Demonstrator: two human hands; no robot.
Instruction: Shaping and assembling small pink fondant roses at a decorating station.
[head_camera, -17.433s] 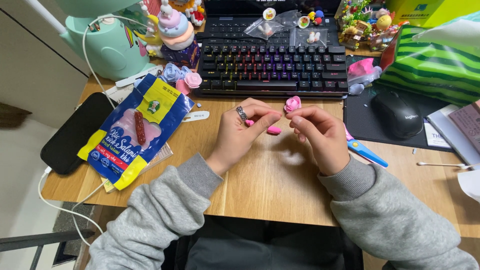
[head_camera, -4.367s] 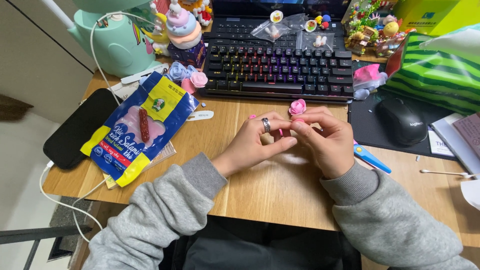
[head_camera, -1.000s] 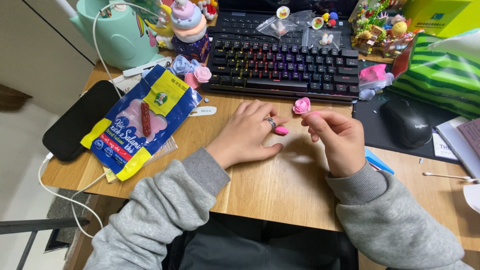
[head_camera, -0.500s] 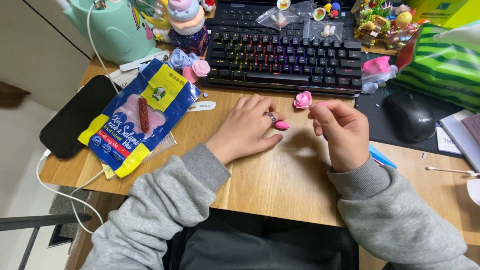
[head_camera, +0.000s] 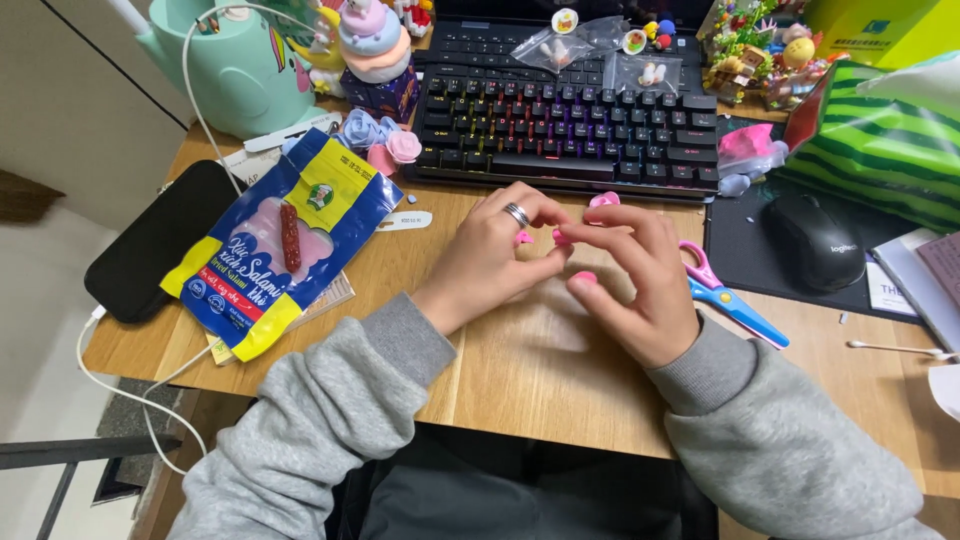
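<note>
Both hands meet over the worktop, just in front of the keyboard. Left hand, ring on, curled w/ a pink bit at its fingertips. Right hand pinches another pink piece; a third pokes out behind. Pieces look tiny, light, prob. soft, easily squashed or dropped, so fingertip pinch at the edges, gentle. Scissors lie beside the right wrist.

1 keyboard, 1 mouse, 1 phone, 1 scissors, 1 snack bag.
</note>
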